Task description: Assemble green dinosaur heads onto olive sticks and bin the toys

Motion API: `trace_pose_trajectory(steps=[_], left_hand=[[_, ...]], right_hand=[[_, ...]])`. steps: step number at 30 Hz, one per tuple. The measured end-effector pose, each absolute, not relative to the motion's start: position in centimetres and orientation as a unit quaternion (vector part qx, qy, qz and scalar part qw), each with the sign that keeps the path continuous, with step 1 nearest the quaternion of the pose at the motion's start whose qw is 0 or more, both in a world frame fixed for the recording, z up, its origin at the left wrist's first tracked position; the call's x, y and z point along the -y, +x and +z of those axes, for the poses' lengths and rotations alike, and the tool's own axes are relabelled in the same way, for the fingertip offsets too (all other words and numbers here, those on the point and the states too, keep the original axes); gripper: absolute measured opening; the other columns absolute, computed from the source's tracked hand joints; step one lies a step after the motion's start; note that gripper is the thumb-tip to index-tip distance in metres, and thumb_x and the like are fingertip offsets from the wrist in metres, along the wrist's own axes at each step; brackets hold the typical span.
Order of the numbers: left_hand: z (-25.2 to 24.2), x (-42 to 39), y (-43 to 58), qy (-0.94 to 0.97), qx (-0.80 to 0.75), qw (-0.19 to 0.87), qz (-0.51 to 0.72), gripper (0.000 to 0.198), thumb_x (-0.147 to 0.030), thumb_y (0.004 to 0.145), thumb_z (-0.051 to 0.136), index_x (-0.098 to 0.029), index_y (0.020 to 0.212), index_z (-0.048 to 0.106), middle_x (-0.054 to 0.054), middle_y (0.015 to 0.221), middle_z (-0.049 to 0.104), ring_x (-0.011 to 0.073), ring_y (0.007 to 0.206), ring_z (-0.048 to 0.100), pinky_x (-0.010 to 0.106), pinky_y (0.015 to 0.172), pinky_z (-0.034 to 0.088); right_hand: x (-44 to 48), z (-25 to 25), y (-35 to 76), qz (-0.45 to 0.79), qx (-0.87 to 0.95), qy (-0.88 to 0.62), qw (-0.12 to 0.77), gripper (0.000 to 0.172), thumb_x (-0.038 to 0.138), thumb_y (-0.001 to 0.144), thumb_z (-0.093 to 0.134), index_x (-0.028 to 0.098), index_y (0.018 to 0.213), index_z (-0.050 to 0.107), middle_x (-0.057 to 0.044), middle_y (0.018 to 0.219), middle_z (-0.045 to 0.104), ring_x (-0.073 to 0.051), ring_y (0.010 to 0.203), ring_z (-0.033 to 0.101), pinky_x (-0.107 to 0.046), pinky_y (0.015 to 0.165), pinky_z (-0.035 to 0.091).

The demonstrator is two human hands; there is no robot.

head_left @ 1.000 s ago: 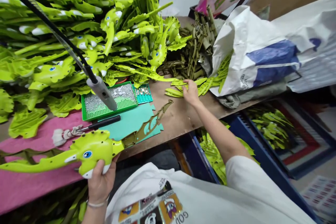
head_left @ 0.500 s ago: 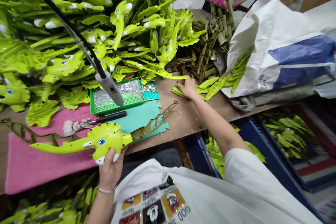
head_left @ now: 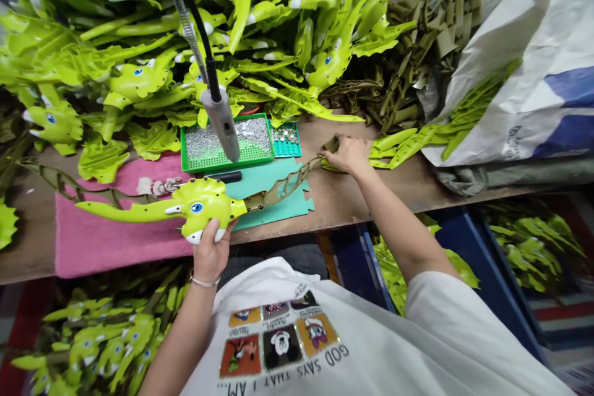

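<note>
My left hand [head_left: 212, 252] grips a bright green plastic dinosaur head [head_left: 208, 205] by its white-tipped lower edge. The head has a blue eye, white horns and a long green bar pointing left. Olive ladder-like strips [head_left: 288, 187] stick out from it on both sides. My right hand [head_left: 349, 153] is at the bench to the right, its fingers closed around a small olive plastic piece [head_left: 331, 145]. Loose green plastic pieces [head_left: 408, 145] lie under and beside that hand. An electric screwdriver [head_left: 223, 127] hangs point down above the green screw tray [head_left: 185, 164].
Green dinosaur parts [head_left: 134, 80] are heaped along the back. Olive parts [head_left: 417, 55] pile up behind my right hand, near a white sack [head_left: 515, 74]. A pink cloth [head_left: 116, 241] and a teal mat [head_left: 278, 213] cover the bench. Blue crates [head_left: 459, 247] stand below.
The view has shifted, moving the bench up and rightward in the picture. An olive piece now shows in my right fingers. My left hand still holds the dinosaur head.
</note>
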State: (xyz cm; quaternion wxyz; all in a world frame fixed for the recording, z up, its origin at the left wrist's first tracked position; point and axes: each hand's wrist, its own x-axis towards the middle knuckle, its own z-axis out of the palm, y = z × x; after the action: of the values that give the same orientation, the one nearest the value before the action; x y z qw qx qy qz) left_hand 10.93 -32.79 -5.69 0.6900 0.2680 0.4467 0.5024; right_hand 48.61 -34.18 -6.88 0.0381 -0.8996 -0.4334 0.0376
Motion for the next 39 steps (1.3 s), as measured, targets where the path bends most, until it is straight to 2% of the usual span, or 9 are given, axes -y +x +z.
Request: trace_pose_trajectory(steps=[3, 5, 9, 12, 16, 20, 26, 33, 39], left_hand=[[-5.7, 32.7, 10.5, 0.265, -0.45, 0.689, 0.503, 0.051, -0.039, 0.063, 0.09, -0.03, 0.109, 0.071, 0.001, 0.115, 0.075, 0.0276, 0.119, 0.066, 0.05, 0.106, 0.054], [-5.7, 32.7, 10.3, 0.262, -0.453, 0.686, 0.505, 0.051, -0.039, 0.063, 0.09, -0.03, 0.109, 0.071, 0.0, 0.115, 0.075, 0.0274, 0.119, 0.066, 0.05, 0.106, 0.054], [-5.7, 32.7, 10.2, 0.255, -0.448, 0.685, 0.515, 0.053, -0.038, 0.06, 0.091, -0.03, 0.109, 0.071, 0.0, 0.112, 0.076, 0.0261, 0.117, 0.067, 0.048, 0.105, 0.054], [-5.7, 32.5, 10.0, 0.246, -0.452, 0.676, 0.528, 0.054, -0.037, 0.057, 0.092, -0.03, 0.106, 0.071, -0.001, 0.108, 0.076, 0.0253, 0.111, 0.069, 0.045, 0.102, 0.057], [-5.8, 32.2, 9.4, 0.244, -0.458, 0.665, 0.537, 0.057, -0.037, 0.055, 0.091, -0.029, 0.108, 0.07, -0.001, 0.105, 0.076, 0.0267, 0.113, 0.069, 0.045, 0.101, 0.056], [-6.0, 32.5, 9.6, 0.225, -0.454, 0.682, 0.527, 0.061, -0.037, 0.053, 0.092, -0.028, 0.108, 0.068, -0.001, 0.099, 0.076, 0.026, 0.105, 0.071, 0.046, 0.1, 0.056], [-6.4, 33.7, 10.8, 0.225, -0.425, 0.73, 0.486, 0.062, -0.04, 0.056, 0.091, -0.025, 0.112, 0.068, 0.002, 0.101, 0.077, 0.0306, 0.112, 0.069, 0.048, 0.1, 0.056], [-6.3, 34.3, 11.0, 0.22, -0.424, 0.746, 0.464, 0.064, -0.043, 0.054, 0.094, -0.02, 0.109, 0.07, 0.006, 0.099, 0.077, 0.0325, 0.109, 0.07, 0.05, 0.094, 0.058], [-5.7, 34.3, 11.4, 0.23, -0.412, 0.754, 0.458, 0.06, -0.042, 0.058, 0.093, -0.022, 0.11, 0.071, 0.006, 0.105, 0.076, 0.0315, 0.112, 0.069, 0.047, 0.097, 0.057]], right_hand=[[34.5, -6.8, 47.8, 0.091, 0.525, -0.843, 0.066, 0.065, 0.033, 0.077, 0.062, 0.02, 0.141, 0.053, -0.017, 0.134, 0.065, -0.038, 0.127, 0.055, -0.062, 0.112, 0.03], [34.6, -6.6, 47.2, 0.102, 0.53, -0.839, 0.071, 0.076, 0.035, 0.076, 0.064, 0.016, 0.147, 0.045, -0.019, 0.136, 0.063, -0.039, 0.129, 0.054, -0.062, 0.112, 0.031], [33.8, -6.8, 45.9, 0.048, 0.447, -0.891, 0.054, 0.061, 0.052, 0.083, 0.057, 0.008, 0.123, 0.064, -0.026, 0.116, 0.07, -0.042, 0.115, 0.06, -0.063, 0.108, 0.032], [33.4, -7.6, 46.2, 0.041, 0.432, -0.898, 0.07, 0.044, 0.043, 0.086, 0.053, 0.009, 0.108, 0.071, -0.025, 0.109, 0.071, -0.039, 0.108, 0.063, -0.059, 0.102, 0.04], [34.3, -8.1, 46.1, 0.023, 0.41, -0.884, 0.222, 0.04, 0.037, 0.081, 0.059, 0.013, 0.11, 0.072, -0.019, 0.106, 0.074, -0.035, 0.103, 0.068, -0.054, 0.094, 0.052], [36.8, -5.7, 40.2, 0.034, 0.537, -0.722, 0.435, 0.035, 0.044, 0.081, 0.068, 0.025, 0.11, 0.072, -0.009, 0.104, 0.074, -0.027, 0.092, 0.071, -0.046, 0.082, 0.06], [37.9, -2.9, 30.7, 0.145, 0.748, -0.507, 0.403, 0.034, 0.024, 0.088, 0.067, 0.033, 0.12, 0.07, -0.006, 0.106, 0.075, -0.021, 0.092, 0.072, -0.038, 0.084, 0.062], [37.6, -3.5, 29.7, 0.094, 0.775, -0.481, 0.399, 0.03, 0.018, 0.089, 0.064, 0.026, 0.117, 0.069, -0.009, 0.099, 0.075, -0.02, 0.088, 0.07, -0.036, 0.075, 0.062], [38.0, -3.3, 29.3, 0.136, 0.758, -0.489, 0.41, 0.043, 0.018, 0.088, 0.066, 0.033, 0.129, 0.065, -0.007, 0.105, 0.074, -0.021, 0.093, 0.069, -0.039, 0.082, 0.061]])
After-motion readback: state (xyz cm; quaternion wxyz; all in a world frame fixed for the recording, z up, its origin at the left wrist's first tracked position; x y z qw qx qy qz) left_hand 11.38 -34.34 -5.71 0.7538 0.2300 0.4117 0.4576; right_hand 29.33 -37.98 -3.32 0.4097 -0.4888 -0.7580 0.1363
